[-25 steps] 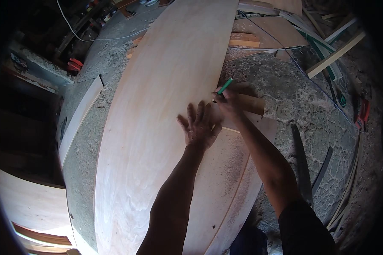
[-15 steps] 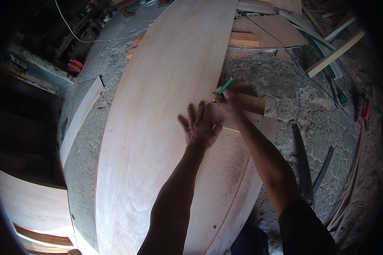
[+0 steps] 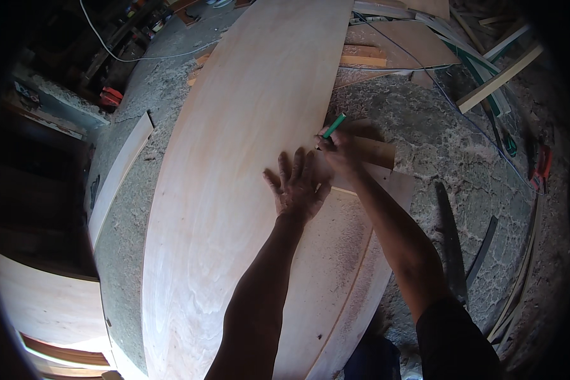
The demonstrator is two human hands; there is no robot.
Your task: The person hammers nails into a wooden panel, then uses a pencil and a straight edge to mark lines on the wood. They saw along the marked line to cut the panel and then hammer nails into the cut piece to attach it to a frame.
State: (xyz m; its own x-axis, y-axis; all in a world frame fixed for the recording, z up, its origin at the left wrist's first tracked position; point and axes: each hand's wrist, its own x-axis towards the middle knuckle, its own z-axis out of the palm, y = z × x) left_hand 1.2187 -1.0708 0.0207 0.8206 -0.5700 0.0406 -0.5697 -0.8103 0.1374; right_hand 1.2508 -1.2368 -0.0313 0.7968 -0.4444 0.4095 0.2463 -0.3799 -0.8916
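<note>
A long sheet of plywood (image 3: 215,171) stretches away in front of me. My left hand (image 3: 297,187) lies flat on it, fingers spread. Just right of it, at the sheet's right edge, my right hand (image 3: 335,149) is closed around a green pencil or marker (image 3: 335,125), tilted with its upper end pointing up and right. Its lower end is mostly hidden by my fingers. Beneath my hands, a thinner strip of board with a pale edge (image 3: 343,190) lies on a sawdust-covered panel (image 3: 335,253).
A hand saw (image 3: 448,234) and a dark curved strip (image 3: 481,252) lie on the rough concrete floor at right. Farther right is a red tool (image 3: 542,168). Wood offcuts (image 3: 500,79) and a cable (image 3: 418,66) fill the far right. A narrow board (image 3: 121,174) lies at left.
My right hand and the green pencil or marker have shifted very slightly to the left. My left hand stays in place on the plywood.
</note>
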